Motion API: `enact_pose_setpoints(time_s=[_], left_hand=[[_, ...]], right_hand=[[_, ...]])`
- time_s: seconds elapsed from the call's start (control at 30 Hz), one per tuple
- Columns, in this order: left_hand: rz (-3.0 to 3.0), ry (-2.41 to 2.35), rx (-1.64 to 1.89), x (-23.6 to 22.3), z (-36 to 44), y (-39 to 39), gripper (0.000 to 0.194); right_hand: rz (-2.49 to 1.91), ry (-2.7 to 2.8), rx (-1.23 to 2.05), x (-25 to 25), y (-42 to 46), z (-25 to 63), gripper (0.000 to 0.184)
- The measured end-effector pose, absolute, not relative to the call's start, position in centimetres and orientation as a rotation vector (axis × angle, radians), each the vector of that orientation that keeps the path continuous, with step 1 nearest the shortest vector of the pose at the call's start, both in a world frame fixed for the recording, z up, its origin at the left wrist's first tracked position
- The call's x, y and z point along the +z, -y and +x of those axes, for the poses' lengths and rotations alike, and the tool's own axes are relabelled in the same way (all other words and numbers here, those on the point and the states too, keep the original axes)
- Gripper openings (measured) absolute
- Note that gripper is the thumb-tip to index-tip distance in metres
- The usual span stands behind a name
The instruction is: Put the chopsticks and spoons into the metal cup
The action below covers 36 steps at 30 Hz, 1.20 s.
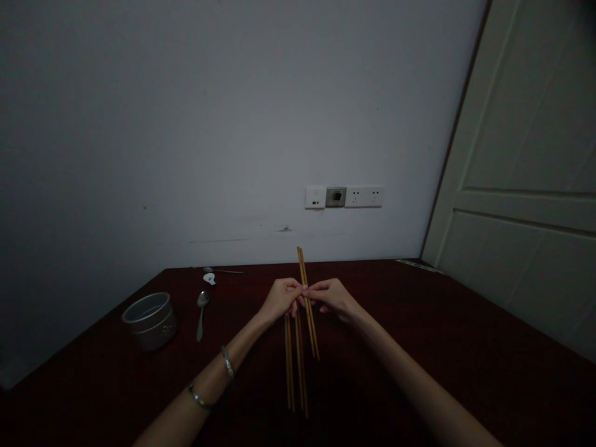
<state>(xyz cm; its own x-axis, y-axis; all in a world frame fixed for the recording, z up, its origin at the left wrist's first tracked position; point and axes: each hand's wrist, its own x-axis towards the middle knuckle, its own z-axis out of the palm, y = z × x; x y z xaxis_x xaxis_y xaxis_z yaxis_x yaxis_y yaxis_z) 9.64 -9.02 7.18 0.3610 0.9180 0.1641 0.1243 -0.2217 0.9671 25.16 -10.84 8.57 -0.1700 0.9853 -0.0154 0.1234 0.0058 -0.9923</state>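
A pair of wooden chopsticks (310, 323) is held above the table, slanting with the top ends toward the wall. My left hand (283, 296) pinches the pair near its middle from the left. From the right, my right hand (334, 297) pinches it at the same spot, and the fingertips of both hands meet there. Beneath my left hand, more chopsticks (289, 366) lie on the dark red table in a pair, with another pair of chopsticks (302, 372) beside it on the right. Their far ends are partly hidden by my fingers.
To the left stands a grey round container (151, 323). A metal spoon (201, 315) lies beside it, with a small white piece (209, 279) and another thin spoon (223, 270) farther back. Behind the table (372, 347) is a wall with sockets (364, 197); a pale door (521, 205) stands right.
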Motion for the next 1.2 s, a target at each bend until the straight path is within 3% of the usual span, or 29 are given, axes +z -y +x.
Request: enact_pose_setpoints(time_s=[0.27, 0.6, 1.2], left_hand=[[1.698, -0.946, 1.004, 8.0, 9.1, 9.0, 0.032], [1.413, -0.947, 1.325, 8.8, 8.6, 8.7, 0.038], [1.254, -0.921, 1.236, 9.3, 8.7, 9.2, 0.034]], right_hand=[[-1.161, 1.51, 1.297, 8.7, 10.7, 25.5, 0.032], [-1.165, 1.627, 1.292, 8.5, 11.2, 24.2, 0.029], [-1.152, 1.754, 1.353, 9.0, 11.3, 25.0, 0.033]])
